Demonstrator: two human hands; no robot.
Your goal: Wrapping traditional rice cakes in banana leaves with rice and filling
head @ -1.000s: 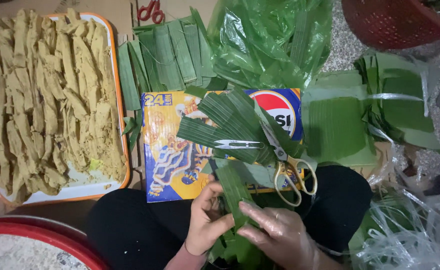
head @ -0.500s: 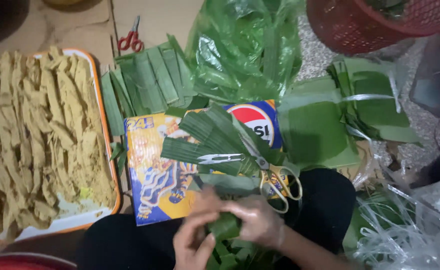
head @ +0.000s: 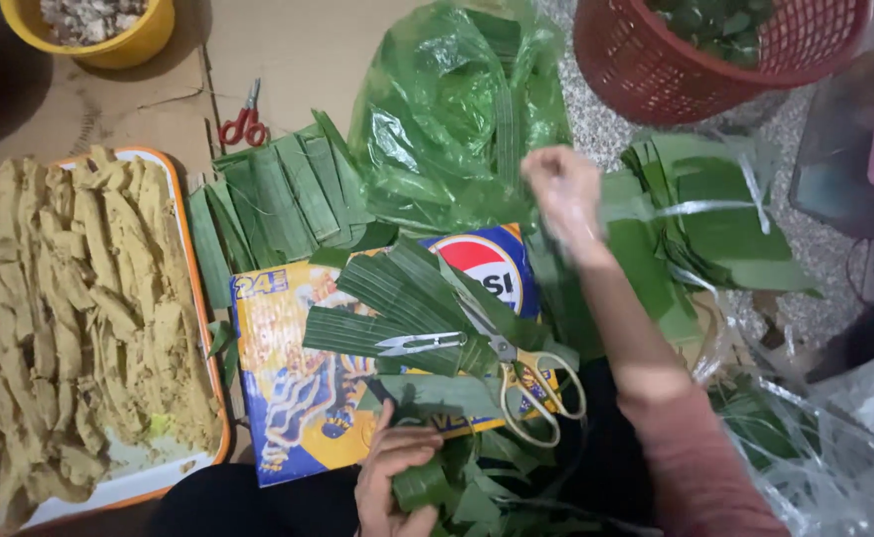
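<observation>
- A small folded leaf parcel (head: 419, 484) sits at the bottom centre of the frame, gripped in the left hand (head: 393, 475), whose fingers curl over its top edge.
- The right hand (head: 564, 194) is raised to the upper centre-right, closed in a loose fist; it is blurred, so whether it pinches anything cannot be told.
- Just above the left hand, brass-handled scissors (head: 528, 383) lie on a fan of cut leaf strips (head: 397, 308), with a small metal thread snip (head: 419, 344) resting on the same strips.
- The strips lie on a flattened printed cardboard box (head: 288, 398) (blue and yellow, spread like a mat) at the lower centre.
- Loose leaf scraps (head: 487, 497) are piled around the parcel at the bottom edge.
- Behind the box, a row of trimmed green leaves (head: 278, 199) lies side by side, and a green plastic bag (head: 447, 119) of more leaves stands beside them at the upper centre.
- Red-handled scissors (head: 244, 119) lie on the floor above the leaf row.
- At the left, an orange-rimmed tray (head: 203, 328) holds a heap of tan filling sticks (head: 69, 318).
- A yellow bowl (head: 109, 45) shows in the upper left corner.
- At the right, a tied stack of broad leaves (head: 725, 219) lies below a red mesh basket (head: 676, 70).
</observation>
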